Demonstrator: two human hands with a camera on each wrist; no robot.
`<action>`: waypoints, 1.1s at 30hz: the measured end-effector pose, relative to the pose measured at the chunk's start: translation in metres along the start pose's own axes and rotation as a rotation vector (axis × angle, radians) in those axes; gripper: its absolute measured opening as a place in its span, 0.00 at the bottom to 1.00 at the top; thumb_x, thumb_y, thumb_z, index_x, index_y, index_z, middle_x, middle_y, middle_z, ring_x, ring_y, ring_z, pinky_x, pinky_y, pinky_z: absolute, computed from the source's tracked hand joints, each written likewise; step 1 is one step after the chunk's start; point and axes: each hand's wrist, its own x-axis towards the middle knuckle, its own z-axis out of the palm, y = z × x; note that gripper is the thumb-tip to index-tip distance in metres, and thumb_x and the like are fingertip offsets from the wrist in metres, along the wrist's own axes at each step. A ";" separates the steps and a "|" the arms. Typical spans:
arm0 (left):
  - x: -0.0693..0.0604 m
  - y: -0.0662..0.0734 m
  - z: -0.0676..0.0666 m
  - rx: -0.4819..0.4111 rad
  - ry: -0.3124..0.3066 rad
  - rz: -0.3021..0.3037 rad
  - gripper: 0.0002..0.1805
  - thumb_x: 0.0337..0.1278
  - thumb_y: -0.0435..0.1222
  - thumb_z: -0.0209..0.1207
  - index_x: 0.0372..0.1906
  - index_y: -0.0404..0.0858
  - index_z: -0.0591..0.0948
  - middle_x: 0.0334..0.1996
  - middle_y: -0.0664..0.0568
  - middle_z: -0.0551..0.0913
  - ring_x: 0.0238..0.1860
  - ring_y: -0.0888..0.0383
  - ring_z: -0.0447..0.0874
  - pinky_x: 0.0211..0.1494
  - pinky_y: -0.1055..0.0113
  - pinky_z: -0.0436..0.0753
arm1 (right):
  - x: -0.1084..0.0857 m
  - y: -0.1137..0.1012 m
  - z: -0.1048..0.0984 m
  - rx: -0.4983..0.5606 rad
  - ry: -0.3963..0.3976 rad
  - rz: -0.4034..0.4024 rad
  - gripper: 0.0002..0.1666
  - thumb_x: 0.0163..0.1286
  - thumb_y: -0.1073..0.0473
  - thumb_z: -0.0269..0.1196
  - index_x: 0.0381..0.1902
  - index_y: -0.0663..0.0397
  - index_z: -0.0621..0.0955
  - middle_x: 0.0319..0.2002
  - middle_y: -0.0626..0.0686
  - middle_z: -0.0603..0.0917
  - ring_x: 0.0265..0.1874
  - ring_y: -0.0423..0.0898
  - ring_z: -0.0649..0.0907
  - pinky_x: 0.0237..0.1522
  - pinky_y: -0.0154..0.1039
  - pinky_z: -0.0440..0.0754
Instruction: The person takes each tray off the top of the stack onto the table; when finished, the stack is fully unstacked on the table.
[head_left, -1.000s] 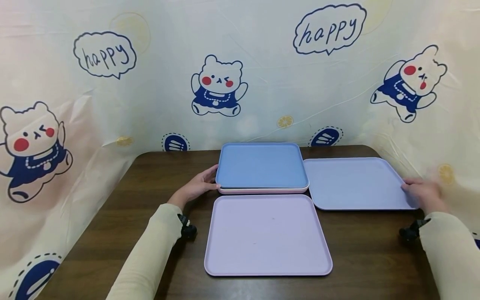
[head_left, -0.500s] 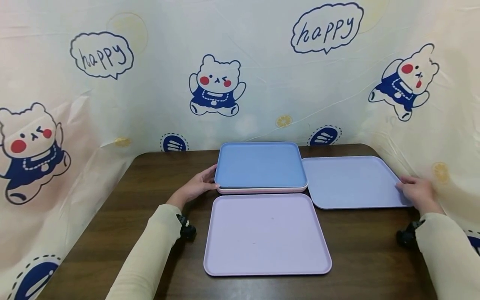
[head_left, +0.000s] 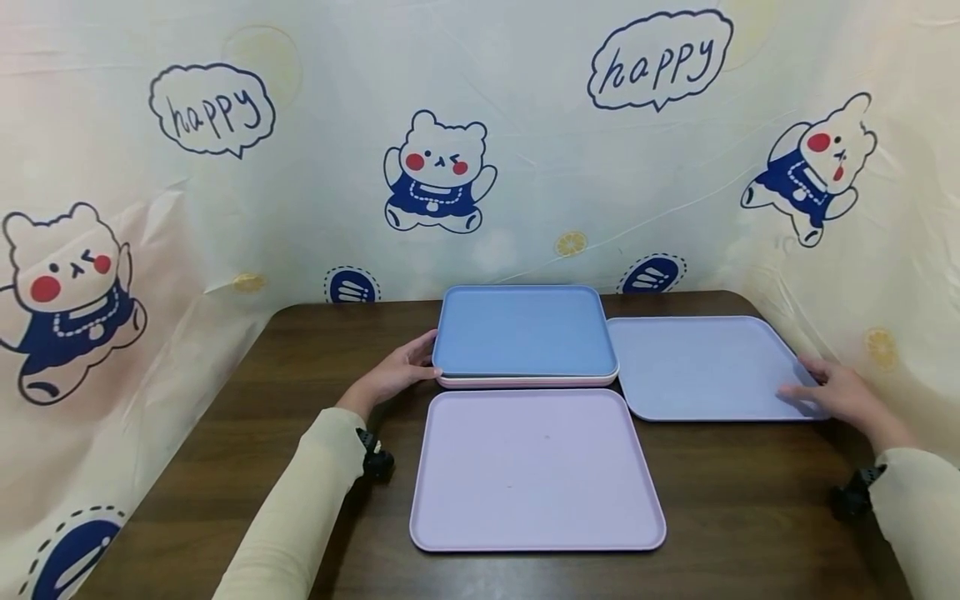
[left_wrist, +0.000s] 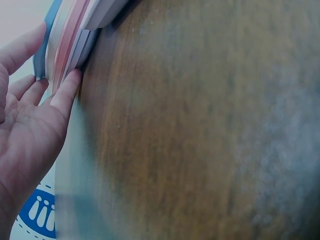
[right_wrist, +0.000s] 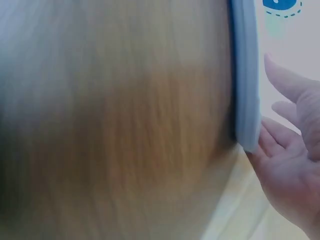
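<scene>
My left hand rests against the left edge of a tray stack, its thumb at the near corner. A blue tray tops this stack; a pink tray and other pale edges show beneath it in the left wrist view. To the right lies a light periwinkle tray, touching or nearly touching the stack. My right hand is at its right edge, thumb raised over the surface and apart from the fingers. In the right wrist view, fingertips touch the tray's side.
In front of the stack, a lilac tray lies flat on the brown wooden table. A cloth printed with bears and "happy" bubbles hangs behind and along both sides.
My right hand has loosened from the periwinkle tray's edge: its thumb has lifted and spread, and the wrist has shifted right and nearer. The left hand stays at the stack.
</scene>
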 end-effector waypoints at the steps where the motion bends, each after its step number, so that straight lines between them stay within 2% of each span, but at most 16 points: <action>1: -0.001 0.002 0.000 0.001 0.001 0.000 0.46 0.63 0.33 0.61 0.78 0.43 0.47 0.77 0.46 0.47 0.74 0.42 0.49 0.71 0.46 0.56 | -0.002 0.000 -0.001 -0.015 -0.020 -0.015 0.57 0.64 0.44 0.67 0.68 0.82 0.52 0.62 0.86 0.56 0.60 0.80 0.59 0.55 0.72 0.62; 5: -0.004 0.006 0.001 0.005 0.006 -0.010 0.46 0.62 0.34 0.61 0.78 0.44 0.47 0.77 0.46 0.47 0.74 0.42 0.49 0.71 0.45 0.56 | -0.004 0.000 -0.002 -0.056 -0.070 -0.059 0.58 0.59 0.47 0.71 0.66 0.85 0.54 0.62 0.85 0.55 0.61 0.80 0.58 0.55 0.73 0.60; 9: 0.006 -0.009 -0.001 0.023 0.026 -0.008 0.46 0.62 0.36 0.62 0.78 0.49 0.48 0.77 0.49 0.48 0.74 0.44 0.50 0.71 0.46 0.56 | -0.008 0.003 0.001 -0.043 -0.081 -0.090 0.57 0.59 0.50 0.71 0.66 0.86 0.54 0.62 0.86 0.54 0.62 0.80 0.55 0.61 0.70 0.55; 11: 0.011 -0.017 -0.002 0.028 0.033 0.004 0.46 0.62 0.37 0.63 0.78 0.51 0.48 0.77 0.51 0.48 0.74 0.45 0.51 0.71 0.47 0.57 | -0.012 0.005 0.002 -0.027 -0.077 -0.109 0.55 0.60 0.52 0.70 0.66 0.86 0.54 0.63 0.86 0.53 0.64 0.80 0.53 0.68 0.61 0.49; 13: 0.013 -0.021 -0.002 0.028 0.042 0.009 0.46 0.61 0.38 0.64 0.78 0.52 0.50 0.76 0.52 0.50 0.74 0.46 0.52 0.71 0.47 0.58 | -0.015 0.008 0.003 -0.021 -0.070 -0.128 0.54 0.60 0.54 0.70 0.66 0.85 0.54 0.64 0.85 0.53 0.65 0.79 0.53 0.71 0.43 0.45; 15: 0.012 -0.021 -0.002 0.031 0.042 0.007 0.46 0.61 0.39 0.64 0.78 0.52 0.50 0.76 0.51 0.50 0.74 0.46 0.52 0.70 0.47 0.58 | -0.016 0.009 0.004 -0.024 -0.069 -0.133 0.54 0.60 0.54 0.70 0.67 0.85 0.54 0.64 0.85 0.53 0.65 0.78 0.52 0.68 0.35 0.43; 16: 0.012 -0.021 -0.002 0.031 0.044 0.006 0.46 0.60 0.39 0.64 0.78 0.52 0.50 0.76 0.52 0.50 0.74 0.46 0.52 0.70 0.47 0.58 | -0.016 0.009 0.004 -0.029 -0.069 -0.130 0.55 0.60 0.53 0.70 0.67 0.85 0.54 0.64 0.85 0.53 0.65 0.78 0.53 0.68 0.35 0.43; 18: 0.011 -0.020 -0.002 0.034 0.045 0.007 0.46 0.60 0.39 0.64 0.78 0.52 0.50 0.76 0.51 0.50 0.74 0.45 0.52 0.70 0.47 0.58 | -0.014 0.009 0.004 -0.038 -0.069 -0.120 0.56 0.60 0.52 0.70 0.67 0.85 0.53 0.64 0.84 0.54 0.65 0.78 0.54 0.70 0.42 0.46; 19: 0.011 -0.020 -0.002 0.037 0.042 0.010 0.46 0.60 0.39 0.64 0.78 0.52 0.50 0.76 0.51 0.50 0.74 0.45 0.52 0.70 0.46 0.58 | -0.014 0.008 0.003 -0.035 -0.074 -0.115 0.56 0.60 0.52 0.70 0.67 0.86 0.53 0.64 0.85 0.54 0.65 0.78 0.54 0.70 0.52 0.47; 21: 0.011 -0.021 -0.003 0.039 0.037 0.017 0.46 0.61 0.39 0.64 0.78 0.52 0.50 0.77 0.51 0.50 0.74 0.45 0.51 0.71 0.46 0.57 | -0.012 0.006 0.002 -0.040 -0.078 -0.096 0.57 0.60 0.51 0.70 0.67 0.86 0.52 0.63 0.85 0.54 0.64 0.79 0.54 0.67 0.63 0.50; 23: 0.012 -0.022 -0.004 0.038 0.035 0.021 0.46 0.61 0.39 0.64 0.78 0.52 0.50 0.77 0.51 0.50 0.74 0.45 0.51 0.71 0.46 0.57 | -0.011 0.004 0.002 -0.052 -0.079 -0.085 0.58 0.60 0.49 0.70 0.66 0.87 0.52 0.63 0.85 0.54 0.63 0.79 0.55 0.63 0.69 0.52; 33: 0.015 -0.023 -0.004 0.050 0.043 0.013 0.47 0.59 0.41 0.65 0.78 0.53 0.50 0.76 0.52 0.51 0.73 0.46 0.53 0.70 0.47 0.59 | -0.003 0.002 0.006 -0.044 -0.045 -0.083 0.60 0.62 0.49 0.69 0.63 0.93 0.49 0.60 0.90 0.52 0.61 0.82 0.54 0.59 0.72 0.54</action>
